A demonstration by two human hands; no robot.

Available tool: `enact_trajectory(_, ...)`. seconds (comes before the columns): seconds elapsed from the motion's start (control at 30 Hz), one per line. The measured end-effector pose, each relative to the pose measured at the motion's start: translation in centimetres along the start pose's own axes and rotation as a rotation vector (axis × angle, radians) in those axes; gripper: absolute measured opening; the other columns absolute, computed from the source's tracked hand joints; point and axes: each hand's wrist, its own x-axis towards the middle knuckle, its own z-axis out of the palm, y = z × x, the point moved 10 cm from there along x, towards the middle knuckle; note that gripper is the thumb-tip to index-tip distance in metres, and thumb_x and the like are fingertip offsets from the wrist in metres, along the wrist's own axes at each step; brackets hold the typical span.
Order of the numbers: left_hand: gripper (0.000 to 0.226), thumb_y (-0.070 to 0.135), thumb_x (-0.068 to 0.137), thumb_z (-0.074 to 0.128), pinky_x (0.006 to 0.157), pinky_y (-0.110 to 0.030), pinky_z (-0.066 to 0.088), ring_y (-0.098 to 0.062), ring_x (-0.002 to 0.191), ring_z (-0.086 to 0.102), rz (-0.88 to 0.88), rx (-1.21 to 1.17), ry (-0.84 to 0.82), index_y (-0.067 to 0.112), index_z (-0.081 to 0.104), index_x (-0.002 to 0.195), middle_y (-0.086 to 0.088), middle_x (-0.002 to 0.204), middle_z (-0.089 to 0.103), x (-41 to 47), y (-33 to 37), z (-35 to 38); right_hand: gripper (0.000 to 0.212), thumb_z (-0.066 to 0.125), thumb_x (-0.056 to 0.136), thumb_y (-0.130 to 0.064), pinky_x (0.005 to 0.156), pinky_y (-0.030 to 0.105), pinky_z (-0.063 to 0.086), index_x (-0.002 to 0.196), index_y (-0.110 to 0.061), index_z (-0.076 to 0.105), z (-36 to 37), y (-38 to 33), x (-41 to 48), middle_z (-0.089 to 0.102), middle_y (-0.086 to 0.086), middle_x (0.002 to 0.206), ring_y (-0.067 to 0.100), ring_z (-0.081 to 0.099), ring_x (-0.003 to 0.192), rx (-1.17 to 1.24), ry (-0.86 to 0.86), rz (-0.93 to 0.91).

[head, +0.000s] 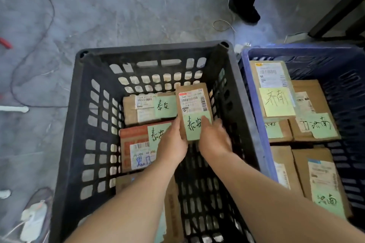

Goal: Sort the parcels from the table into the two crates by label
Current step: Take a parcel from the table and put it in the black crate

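Observation:
Both my hands hold a small cardboard parcel point(192, 102) with a white shipping label and a green handwritten note, inside the black crate point(150, 49). My left hand point(173, 142) grips its left edge, and my right hand point(214, 138) grips its right edge with the thumb on the note. Under and beside it in the black crate lie a brown parcel point(138, 110) and a red-and-brown parcel point(136, 144), both with green notes, and another parcel point(171, 203) under my left forearm. The blue crate point(254, 92) on the right holds several brown parcels point(272, 89) with green and yellow notes.
Both crates stand on a grey concrete floor. Cables run across the floor at the left. A person's dark-trousered legs and shoes point(243, 8) stand behind the crates. A dark frame point(339, 12) slants at the upper right. A shoe point(33, 221) shows at the lower left.

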Motion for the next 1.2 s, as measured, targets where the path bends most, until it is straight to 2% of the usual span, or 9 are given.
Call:
enact_trajectory(0.1, 0.055, 0.011, 0.097, 0.051, 0.087, -0.017, 0.035, -0.020, 0.122, 0.053, 0.020, 0.028, -0.001, 0.028, 0.038, 0.147, 0.003, 0.136, 0.055, 1.7, -1.3, 1.4, 0.054, 0.042, 0.100, -0.015, 0.094, 0.036, 0.044, 0.150, -0.016, 0.021, 1.7, 0.4, 1.8, 0.033, 0.020, 0.140, 0.027, 0.046, 0.116, -0.059, -0.015, 0.072)
enact_trajectory(0.2, 0.047, 0.009, 0.096, 0.050, 0.089, -0.027, 0.044, -0.020, 0.115, 0.056, 0.075, 0.075, 0.010, 0.027, 0.048, 0.139, 0.002, 0.126, 0.059, 3.0, -2.2, 2.4, 0.062, 0.049, 0.096, -0.013, 0.092, 0.037, 0.045, 0.150, -0.018, 0.020, 3.9, 0.6, 2.9, 0.030, 0.019, 0.140, 0.032, 0.042, 0.121, -0.010, -0.087, 0.086)
enact_trajectory(0.27, 0.048, 0.010, 0.095, 0.050, 0.083, -0.034, 0.049, -0.021, 0.112, 0.055, 0.113, 0.205, 0.026, 0.024, 0.047, 0.141, -0.001, 0.125, 0.055, 3.8, -2.5, 2.5, 0.063, 0.048, 0.096, -0.013, 0.089, 0.039, 0.043, 0.151, -0.020, 0.017, 5.1, 0.8, 3.6, 0.025, 0.019, 0.146, 0.034, 0.037, 0.127, 0.013, -0.144, 0.101)
enact_trajectory(0.37, 0.052, 0.010, 0.094, 0.050, 0.074, -0.034, 0.047, -0.023, 0.108, 0.052, 0.115, 0.340, 0.013, 0.022, 0.042, 0.144, -0.004, 0.126, 0.044, 4.2, -2.8, 2.5, 0.079, 0.054, 0.093, -0.009, 0.095, 0.042, 0.044, 0.155, -0.023, 0.006, 5.7, 0.6, 3.9, 0.009, 0.017, 0.155, 0.033, 0.027, 0.135, 0.000, -0.213, 0.124)
enact_trajectory(0.5, 0.054, 0.011, 0.093, 0.053, 0.083, -0.034, 0.045, -0.024, 0.119, 0.048, 0.120, 0.353, 0.036, 0.021, 0.042, 0.146, -0.004, 0.137, 0.041, 2.3, -2.2, 0.3, 0.082, 0.054, 0.094, -0.012, 0.101, 0.043, 0.042, 0.156, -0.020, 0.000, 4.1, -0.2, 1.9, -0.003, 0.018, 0.158, 0.034, 0.022, 0.139, -0.015, -0.212, 0.118)
enact_trajectory(0.63, 0.060, 0.023, 0.096, 0.051, 0.113, -0.040, 0.027, -0.027, 0.143, 0.025, 0.080, 0.489, -0.026, 0.022, 0.028, 0.152, -0.003, 0.160, 0.017, -1.5, -0.9, -2.6, 0.079, 0.051, 0.094, -0.010, 0.103, 0.040, 0.041, 0.155, -0.015, 0.002, 1.3, -1.9, -3.0, -0.002, 0.018, 0.158, 0.033, 0.018, 0.142, -0.043, -0.213, 0.014)
enact_trajectory(0.77, 0.070, 0.046, 0.099, 0.042, 0.120, -0.046, 0.007, -0.028, 0.150, 0.001, 0.003, 0.671, -0.111, 0.028, 0.004, 0.156, -0.003, 0.162, -0.016, -6.7, 0.9, -5.2, 0.069, 0.048, 0.094, -0.012, 0.109, 0.039, 0.033, 0.153, -0.013, 0.012, -3.3, -3.4, -8.4, 0.003, 0.018, 0.159, 0.034, 0.016, 0.142, -0.151, -0.128, -0.166)
enact_trajectory(0.97, 0.076, 0.060, 0.098, 0.027, 0.120, -0.049, -0.009, -0.026, 0.147, -0.020, -0.005, 0.730, -0.070, 0.025, -0.009, 0.155, -0.007, 0.158, -0.025, -15.4, 5.2, -8.8, 0.065, 0.045, 0.099, -0.036, 0.120, 0.041, 0.006, 0.153, -0.019, 0.014, -11.6, -3.3, -15.9, 0.000, 0.010, 0.162, 0.030, 0.001, 0.148, -0.116, 0.000, -0.236)
enact_trajectory(1.2, 0.078, 0.065, 0.096, 0.018, 0.119, -0.050, -0.009, -0.027, 0.147, -0.020, -0.022, 0.718, 0.027, 0.024, -0.012, 0.155, -0.007, 0.159, -0.024, -24.1, 8.9, -12.1, 0.071, 0.042, 0.097, -0.052, 0.120, 0.044, 0.002, 0.154, -0.022, 0.012, -18.2, -1.9, -24.3, 0.001, 0.009, 0.163, 0.027, 0.000, 0.149, -0.119, 0.124, -0.221)
